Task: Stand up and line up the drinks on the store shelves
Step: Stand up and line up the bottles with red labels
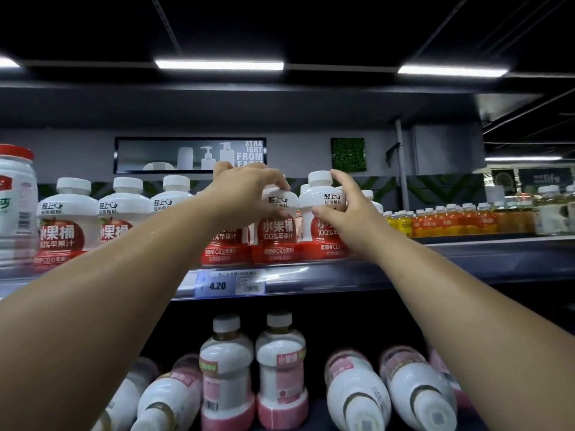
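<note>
A row of white apple-juice bottles with red labels stands upright on the top shelf (342, 275). My left hand (245, 188) is closed over the cap and shoulder of one bottle (277, 231) near the middle of the row. My right hand (345, 203) grips the neighbouring bottle (322, 197) on its right side, thumb on the front and fingers around the shoulder. On the shelf below, two pink-labelled bottles (281, 368) stand upright, while several others (357, 396) lie tipped over on either side of them.
A large red-capped jar (15, 194) stands at the far left of the top shelf. Small orange and yellow drinks (451, 219) fill the shelf further right. A price tag reading 4.20 (230, 284) hangs on the shelf edge.
</note>
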`<state>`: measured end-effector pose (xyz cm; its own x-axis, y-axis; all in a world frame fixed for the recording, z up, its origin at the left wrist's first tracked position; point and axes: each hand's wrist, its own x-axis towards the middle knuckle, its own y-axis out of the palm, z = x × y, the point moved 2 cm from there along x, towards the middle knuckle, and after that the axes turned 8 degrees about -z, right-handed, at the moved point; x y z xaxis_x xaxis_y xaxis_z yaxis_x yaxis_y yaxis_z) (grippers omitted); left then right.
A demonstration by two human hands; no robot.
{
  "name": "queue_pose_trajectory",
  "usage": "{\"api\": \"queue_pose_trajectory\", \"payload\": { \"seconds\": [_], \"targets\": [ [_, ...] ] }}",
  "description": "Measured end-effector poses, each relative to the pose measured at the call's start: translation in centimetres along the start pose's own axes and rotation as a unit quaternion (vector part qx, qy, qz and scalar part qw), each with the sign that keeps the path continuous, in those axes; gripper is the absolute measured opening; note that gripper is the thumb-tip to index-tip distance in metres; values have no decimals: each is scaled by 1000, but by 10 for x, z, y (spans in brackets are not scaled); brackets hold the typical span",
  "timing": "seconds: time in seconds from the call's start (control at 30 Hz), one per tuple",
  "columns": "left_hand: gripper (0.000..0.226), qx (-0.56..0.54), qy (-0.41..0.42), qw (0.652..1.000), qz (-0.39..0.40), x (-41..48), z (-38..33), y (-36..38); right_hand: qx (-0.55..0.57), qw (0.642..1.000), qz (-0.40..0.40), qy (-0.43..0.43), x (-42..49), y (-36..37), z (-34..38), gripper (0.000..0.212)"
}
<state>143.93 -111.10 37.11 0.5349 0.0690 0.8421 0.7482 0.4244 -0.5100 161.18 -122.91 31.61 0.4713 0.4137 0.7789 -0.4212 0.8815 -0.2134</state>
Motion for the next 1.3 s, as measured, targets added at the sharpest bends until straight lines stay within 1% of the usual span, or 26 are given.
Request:
{"api": "queue_pose_trajectory", "payload": {
  "seconds": [0.13, 0.33, 0.47, 0.5, 0.6, 0.7, 0.8, 0.9, 0.93, 1.0, 1.13, 1.23, 1.3],
  "targets": [
    [43, -39, 10, 999, 13, 0, 6, -1, 6, 999, -26, -19, -2, -1, -3, 64],
    [40, -45, 12, 999, 18, -1, 4, 0, -8, 999, -43, -26, 0, 1, -6, 53],
    [35, -20, 19, 999, -26, -7, -2, 11, -4, 998, -48, -36, -2, 0, -5, 50],
    [38, -11, 28, 999, -36, -9, -5, 15, -5, 998, -52, -38, -1, 0, -5, 49],
    [55, 27, 48, 997, -46, -11, -18, 28, -28, 998, -51, -33, 1, 1, -5, 49],
    [68, 44, 40, 997, -51, -9, -29, 36, -27, 999, -21, -24, 7, -6, -4, 51],
    [71, 53, 52, 995, -74, -8, -46, 41, -52, 999, -14, -7, 15, -40, -7, 49],
    [71, 51, 60, 992, -99, -12, -66, 53, -77, 996, -30, 43, 25, -86, -18, 48],
    [72, 51, 60, 992, -102, -13, -74, 59, -90, 994, -24, 59, 28, -99, -23, 49],
    [71, 56, 56, 990, -114, -17, -82, 69, -121, 989, 12, 82, 32, -114, -30, 54],
    [67, 73, 46, 985, -147, -21, -87, 79, -176, 978, 79, 86, 45, -121, -34, 66],
    [63, 79, 45, 983, -158, -23, -87, 79, -168, 976, 113, 82, 59, -113, -37, 68],
    [62, 80, 40, 982, -165, -24, -87, 79, -165, 974, 139, 63, 68, -101, -36, 69]
  ]
}}
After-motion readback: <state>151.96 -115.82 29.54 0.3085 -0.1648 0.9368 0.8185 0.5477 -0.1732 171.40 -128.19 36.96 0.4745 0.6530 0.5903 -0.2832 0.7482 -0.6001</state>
